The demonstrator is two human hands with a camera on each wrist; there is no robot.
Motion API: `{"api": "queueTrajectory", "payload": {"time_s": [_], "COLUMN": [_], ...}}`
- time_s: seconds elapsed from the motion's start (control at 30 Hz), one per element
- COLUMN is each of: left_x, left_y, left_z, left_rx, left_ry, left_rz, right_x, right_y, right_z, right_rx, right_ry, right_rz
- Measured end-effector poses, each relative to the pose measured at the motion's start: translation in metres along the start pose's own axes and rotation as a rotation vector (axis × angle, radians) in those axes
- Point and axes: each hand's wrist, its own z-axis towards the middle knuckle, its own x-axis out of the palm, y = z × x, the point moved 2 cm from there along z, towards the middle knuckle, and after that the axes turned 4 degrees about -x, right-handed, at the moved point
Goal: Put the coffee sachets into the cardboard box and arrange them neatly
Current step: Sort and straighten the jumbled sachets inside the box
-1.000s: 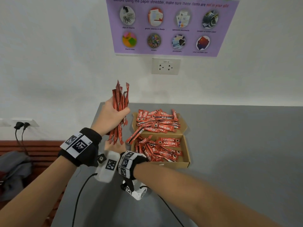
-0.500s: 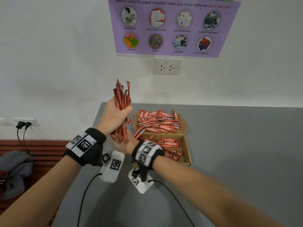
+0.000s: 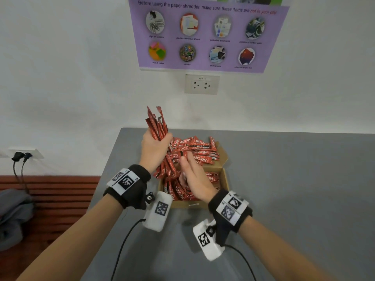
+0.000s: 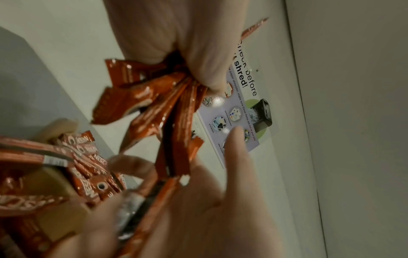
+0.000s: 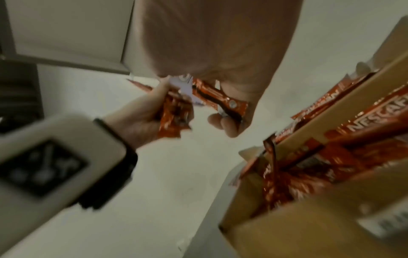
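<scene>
While above the cardboard box (image 3: 224, 180), left hand (image 3: 155, 150) fisted round a sachet bundle (image 3: 159, 126), right hand (image 3: 194, 181) pinching one sachet (image 5: 220, 99).

One cardboard box (image 3: 223, 177), many coffee sachets (image 3: 199, 153), uncountable.

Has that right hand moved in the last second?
Yes. The right hand was low beside the box's near left corner, under the bundle; it has come up and rightward, over the box's near half, fingers toward the far sachets.
</scene>
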Motion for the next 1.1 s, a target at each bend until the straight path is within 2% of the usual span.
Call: {"api": "queueTrajectory", "payload": {"time_s": [0.1, 0.27, 0.33, 0.4, 0.63, 0.73, 0.83, 0.9, 0.97, 1.0, 1.1], "left_x": [0.009, 0.024, 0.028, 0.031, 0.029, 0.025, 0.023, 0.026, 0.031, 0.034, 0.035], "left_y": [0.000, 0.001, 0.002, 0.003, 0.017, 0.022, 0.017, 0.019, 0.020, 0.021, 0.023], "left_z": [-0.005, -0.011, -0.012, -0.013, -0.007, -0.004, -0.013, -0.020, -0.031, -0.036, -0.042], "left_rx": [-0.038, -0.089, -0.099, -0.106, -0.215, -0.250, -0.247, -0.222, -0.186, -0.168, -0.134], "left_ry": [-0.103, -0.244, -0.247, -0.236, -0.115, -0.118, -0.009, 0.188, 0.386, 0.437, 0.480], "left_rz": [-0.105, -0.217, -0.255, -0.283, -0.291, -0.266, -0.169, -0.091, -0.021, 0.004, 0.005], "right_x": [0.013, 0.014, 0.015, 0.018, 0.012, 0.004, -0.021, -0.037, -0.043, -0.041, -0.030], "right_y": [-0.003, 0.014, 0.012, 0.006, 0.001, -0.006, -0.007, 0.000, 0.010, 0.014, 0.017], "right_z": [-0.001, 0.009, 0.015, 0.020, 0.017, 0.012, 0.016, 0.023, 0.033, 0.037, 0.043], "right_rx": [-0.025, 0.017, -0.025, -0.018, -0.055, -0.080, -0.114, -0.160, -0.212, -0.226, -0.234], "right_ry": [-0.088, -0.223, -0.346, -0.400, -0.303, -0.345, -0.440, -0.429, -0.354, -0.296, -0.160], "right_rz": [0.055, 0.114, 0.141, 0.134, 0.073, -0.043, -0.084, -0.083, -0.100, -0.117, -0.144]}}
